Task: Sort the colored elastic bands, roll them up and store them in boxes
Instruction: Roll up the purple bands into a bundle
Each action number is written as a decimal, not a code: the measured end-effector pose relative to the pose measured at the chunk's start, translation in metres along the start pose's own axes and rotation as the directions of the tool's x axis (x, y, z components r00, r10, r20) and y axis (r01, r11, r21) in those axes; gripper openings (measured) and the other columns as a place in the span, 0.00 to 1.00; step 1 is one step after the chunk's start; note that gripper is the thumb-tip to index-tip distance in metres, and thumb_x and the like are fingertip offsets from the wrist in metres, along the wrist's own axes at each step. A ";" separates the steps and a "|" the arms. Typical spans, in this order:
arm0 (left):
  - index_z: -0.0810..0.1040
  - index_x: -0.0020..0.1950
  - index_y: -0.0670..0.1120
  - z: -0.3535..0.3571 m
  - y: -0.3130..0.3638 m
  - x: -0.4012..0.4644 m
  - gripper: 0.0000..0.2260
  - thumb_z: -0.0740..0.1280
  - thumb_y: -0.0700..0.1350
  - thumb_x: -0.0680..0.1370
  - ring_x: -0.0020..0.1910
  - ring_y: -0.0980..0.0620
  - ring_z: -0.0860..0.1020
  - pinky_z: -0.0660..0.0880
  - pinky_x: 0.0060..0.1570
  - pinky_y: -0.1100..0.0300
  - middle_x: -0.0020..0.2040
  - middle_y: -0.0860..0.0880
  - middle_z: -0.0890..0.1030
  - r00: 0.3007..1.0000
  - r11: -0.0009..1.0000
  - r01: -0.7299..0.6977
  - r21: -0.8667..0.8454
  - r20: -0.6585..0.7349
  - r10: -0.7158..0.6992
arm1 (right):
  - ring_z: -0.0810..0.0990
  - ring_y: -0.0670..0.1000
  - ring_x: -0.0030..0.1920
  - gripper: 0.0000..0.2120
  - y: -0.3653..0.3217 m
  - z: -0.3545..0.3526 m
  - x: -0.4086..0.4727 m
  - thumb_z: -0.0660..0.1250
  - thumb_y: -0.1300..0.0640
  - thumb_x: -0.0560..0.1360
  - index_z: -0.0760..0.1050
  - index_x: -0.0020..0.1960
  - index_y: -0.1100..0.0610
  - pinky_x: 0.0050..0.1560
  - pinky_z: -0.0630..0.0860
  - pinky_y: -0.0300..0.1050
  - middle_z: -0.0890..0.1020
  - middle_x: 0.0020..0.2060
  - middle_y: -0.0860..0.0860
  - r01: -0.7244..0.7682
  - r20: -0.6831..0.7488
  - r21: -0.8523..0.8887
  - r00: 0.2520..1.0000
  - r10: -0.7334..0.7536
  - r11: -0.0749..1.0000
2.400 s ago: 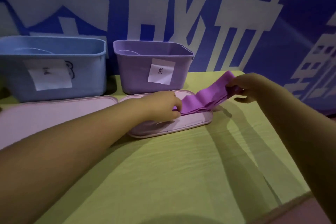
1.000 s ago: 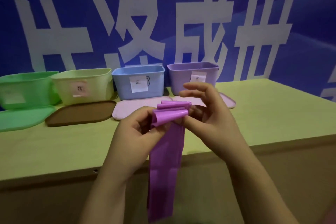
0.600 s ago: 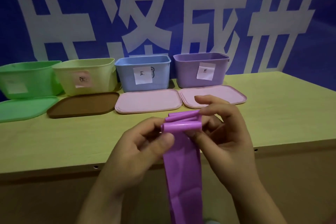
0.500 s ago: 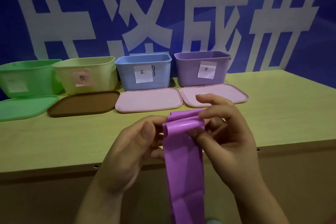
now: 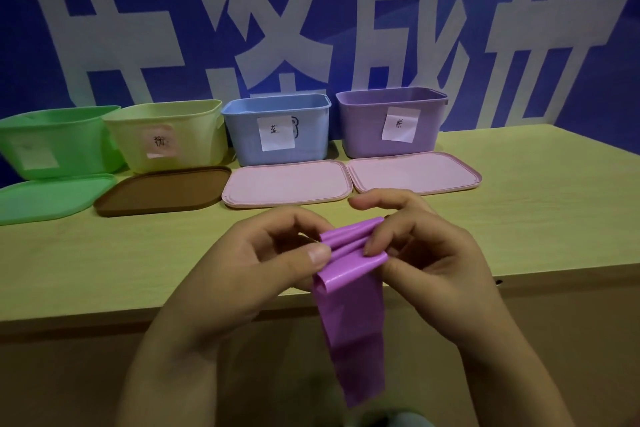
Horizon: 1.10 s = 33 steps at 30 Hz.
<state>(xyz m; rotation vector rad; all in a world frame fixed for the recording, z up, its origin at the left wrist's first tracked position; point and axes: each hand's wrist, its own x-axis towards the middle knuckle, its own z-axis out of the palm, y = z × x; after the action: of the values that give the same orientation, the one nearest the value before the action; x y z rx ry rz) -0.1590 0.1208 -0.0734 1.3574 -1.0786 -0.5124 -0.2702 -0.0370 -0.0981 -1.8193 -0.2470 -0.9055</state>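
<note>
At the far left of the frame, on the back of the counter (image 5: 519,218), stands a green box (image 5: 59,142) with its green lid (image 5: 48,199) lying flat in front of it. Next to the right comes a pale yellow box (image 5: 169,135) with a pink label, and a brown lid (image 5: 162,190) before it. Right of that is a blue box (image 5: 277,128) bearing a white paper label, with a pink lid (image 5: 287,184) in front. Farthest right in the row is the purple box (image 5: 391,121), also labelled, with a second pink lid (image 5: 415,172) just beside the first. All four boxes are open, and a blue wall with large white characters rises behind them.

Lower in the middle of the frame, over the near edge of the counter, the left hand (image 5: 249,263) reaches in from the lower left with fingers curled, its thumb pressed onto the left end of a purple band (image 5: 353,305). To its right, the right hand (image 5: 426,253) comes from the lower right, its forefinger raised and stretched leftward while thumb and other fingers pinch the right end of the band. Both hands thus grasp it. The top of the band is gathered into a few folds or turns whose long axis runs across, tilted up toward the right; the loose rest hangs straight down toward the bottom of the frame, in front of the counter's face.
</note>
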 end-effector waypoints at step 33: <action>0.83 0.41 0.49 0.005 0.013 0.018 0.11 0.61 0.44 0.71 0.43 0.58 0.79 0.75 0.43 0.66 0.40 0.55 0.83 0.974 0.974 -0.050 0.219 -0.205 0.096 | 0.79 0.45 0.39 0.08 -0.017 0.003 0.004 0.68 0.62 0.67 0.78 0.40 0.49 0.37 0.74 0.37 0.81 0.35 0.49 -0.260 -0.064 0.320 0.954 0.295 0.911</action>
<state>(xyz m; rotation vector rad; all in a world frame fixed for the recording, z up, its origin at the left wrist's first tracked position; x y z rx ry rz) -0.1581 0.1056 -0.0560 1.5155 -1.0218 -0.1934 -0.2757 -0.0279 -0.0838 -1.4635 -0.0511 -0.7185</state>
